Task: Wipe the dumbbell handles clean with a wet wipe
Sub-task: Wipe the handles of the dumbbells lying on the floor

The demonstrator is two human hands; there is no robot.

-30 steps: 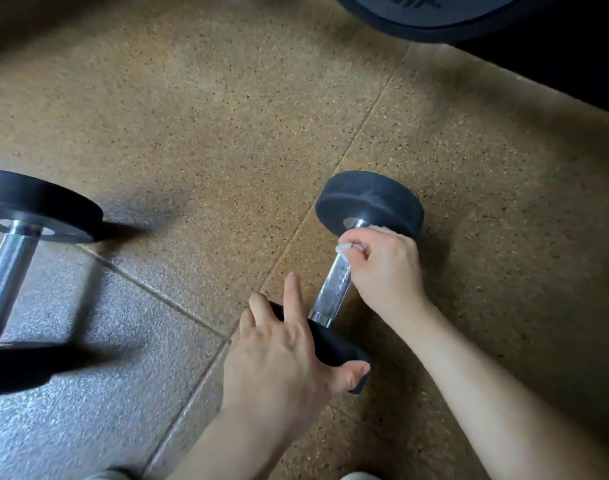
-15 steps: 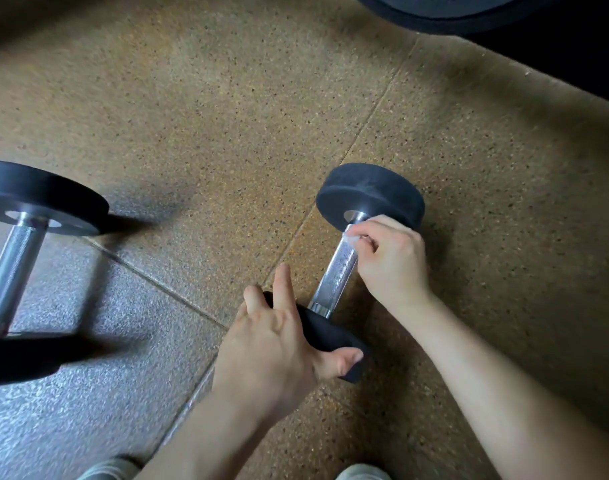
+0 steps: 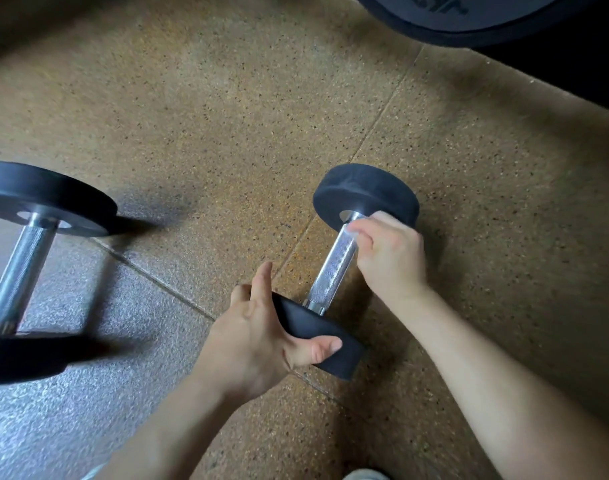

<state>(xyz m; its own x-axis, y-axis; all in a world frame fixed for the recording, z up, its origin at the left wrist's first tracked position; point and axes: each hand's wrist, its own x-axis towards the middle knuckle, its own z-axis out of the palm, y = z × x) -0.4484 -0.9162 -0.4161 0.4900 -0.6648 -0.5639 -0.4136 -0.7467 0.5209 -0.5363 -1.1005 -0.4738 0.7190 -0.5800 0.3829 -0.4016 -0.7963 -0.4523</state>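
Two black round heads (image 3: 365, 192) cap the dumbbell (image 3: 332, 275), its chrome handle (image 3: 339, 254) knurled.

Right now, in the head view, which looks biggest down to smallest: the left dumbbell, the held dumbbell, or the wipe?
1. left dumbbell, even partly cropped
2. held dumbbell
3. wipe, mostly hidden in the right hand
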